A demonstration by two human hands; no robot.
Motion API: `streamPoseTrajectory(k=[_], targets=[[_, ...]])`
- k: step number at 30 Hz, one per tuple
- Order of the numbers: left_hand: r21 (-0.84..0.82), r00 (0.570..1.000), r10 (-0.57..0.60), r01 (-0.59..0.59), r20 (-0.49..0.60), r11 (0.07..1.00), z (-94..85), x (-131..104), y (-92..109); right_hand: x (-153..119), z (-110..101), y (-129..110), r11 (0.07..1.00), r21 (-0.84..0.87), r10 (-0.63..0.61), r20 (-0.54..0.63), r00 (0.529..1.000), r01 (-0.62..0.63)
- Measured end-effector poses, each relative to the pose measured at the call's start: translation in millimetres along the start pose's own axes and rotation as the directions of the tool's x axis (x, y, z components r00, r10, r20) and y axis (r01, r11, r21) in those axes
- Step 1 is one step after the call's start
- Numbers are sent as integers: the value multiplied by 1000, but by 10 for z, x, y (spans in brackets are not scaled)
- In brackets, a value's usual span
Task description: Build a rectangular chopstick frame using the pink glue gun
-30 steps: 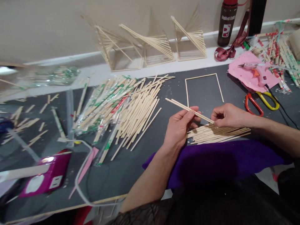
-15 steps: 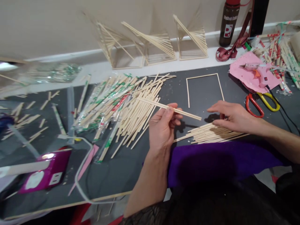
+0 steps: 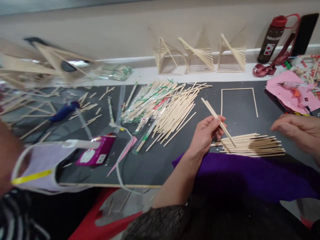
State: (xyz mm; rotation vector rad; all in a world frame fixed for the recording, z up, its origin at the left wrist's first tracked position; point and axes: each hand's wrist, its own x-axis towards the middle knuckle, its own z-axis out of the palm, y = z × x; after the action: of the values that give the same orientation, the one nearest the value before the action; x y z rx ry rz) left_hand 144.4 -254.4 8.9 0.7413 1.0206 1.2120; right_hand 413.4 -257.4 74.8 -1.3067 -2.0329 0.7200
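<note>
My left hand (image 3: 208,131) is closed around a pair of wooden chopsticks (image 3: 218,120), which slant down to the right. Their lower ends hang over a bundle of loose chopsticks (image 3: 252,146) lying beside the purple cloth (image 3: 232,170). My right hand (image 3: 298,133) is at the right, partly cut off by the picture edge, its fingers loosely stretched leftward with nothing seen in them. Beyond my hands, a three-sided chopstick frame (image 3: 237,89) lies flat on the dark table, its open side toward me.
Loose chopsticks (image 3: 175,116) and wrapped chopsticks (image 3: 147,100) are piled left of me. Stick structures (image 3: 200,55) stand along the wall beside a bottle (image 3: 271,43). A glue gun lies on pink paper (image 3: 287,86). At far left are a purple packet (image 3: 97,153) and another person's arm (image 3: 7,156).
The view has swung left. My left hand has tilted the chopsticks more steeply. My right hand has moved right, away from the bundle.
</note>
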Motion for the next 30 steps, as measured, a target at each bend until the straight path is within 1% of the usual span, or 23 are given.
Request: streamPoseTrajectory(k=[1, 3, 4, 5, 6, 7, 8, 10, 12, 13, 16, 19, 21, 22, 23, 24, 25, 26, 27, 29, 30], targets=[[11, 1000, -4, 4, 31, 1000, 9, -8, -18, -28, -56, 4, 999, -7, 42, -112, 993, -43], [24, 998, -1, 0, 70, 1000, 28, -25, -50, -81, -131, -10, 995, 15, 100, -283, 954, -100], [34, 997, -1, -2, 76, 999, 37, -33, -62, -104, -146, -29, 994, 38, 109, -327, 939, -102], [48, 997, -3, -1, 75, 999, 45, -39, -72, -122, -146, -53, 995, 54, 103, -345, 933, -90], [65, 997, -7, 3, 71, 998, 52, -45, -80, -134, -129, -81, 996, 55, 82, -340, 937, -67], [82, 998, -12, 6, 67, 997, 59, -49, -87, -141, -96, -109, 999, 38, 46, -314, 948, -36], [99, 998, -16, 9, 66, 995, 66, -52, -93, -141, -46, -136, 1000, 9, -3, -256, 967, 6], [122, 997, -19, 10, 74, 992, 80, -55, -104, -125, 94, -182, 993, -40, -113, -80, 990, 110], [124, 996, -14, 3, 86, 992, 91, -54, -118, -93, 264, -219, 977, -45, -201, 97, 975, 206], [120, 996, -6, -4, 86, 993, 95, -52, -126, -73, 349, -237, 971, -42, -228, 152, 962, 237], [104, 997, 35, -42, 63, 994, 98, -41, -150, -3, 556, -298, 963, -37, -250, 227, 941, 265], [96, 997, 66, -69, 31, 993, 95, -27, -160, 62, 695, -347, 960, -3, -271, 240, 932, 280], [107, 997, 67, -69, 24, 992, 93, -22, -153, 84, 785, -356, 942, 0, -327, 223, 918, 335], [119, 998, 64, -66, 20, 991, 93, -23, -145, 84, 837, -353, 920, -18, -380, 204, 902, 392], [133, 998, 60, -61, 9, 989, 93, -26, -136, 77, 893, -345, 885, -55, -446, 182, 876, 462], [148, 998, 58, -56, -9, 987, 93, -30, -125, 62, 952, -337, 834, -106, -522, 163, 837, 541], [163, 998, 60, -54, -34, 985, 92, -34, -113, 42, 1014, -328, 768, -166, -601, 147, 786, 618], [172, 995, 67, -54, -72, 984, 90, -35, -100, 19, 1076, -319, 707, -221, -654, 158, 740, 672], [183, 992, 87, -69, -93, 981, 86, -31, -86, -4, 1137, -311, 646, -246, -703, 180, 688, 723], [188, 978, 156, -129, -140, 974, 71, 0, -60, -43, 1252, -294, 564, -269, -727, 288, 624, 781], [189, 972, 179, -149, -152, 971, 60, 24, -51, -62, 1304, -284, 526, -252, -735, 346, 583, 812]])
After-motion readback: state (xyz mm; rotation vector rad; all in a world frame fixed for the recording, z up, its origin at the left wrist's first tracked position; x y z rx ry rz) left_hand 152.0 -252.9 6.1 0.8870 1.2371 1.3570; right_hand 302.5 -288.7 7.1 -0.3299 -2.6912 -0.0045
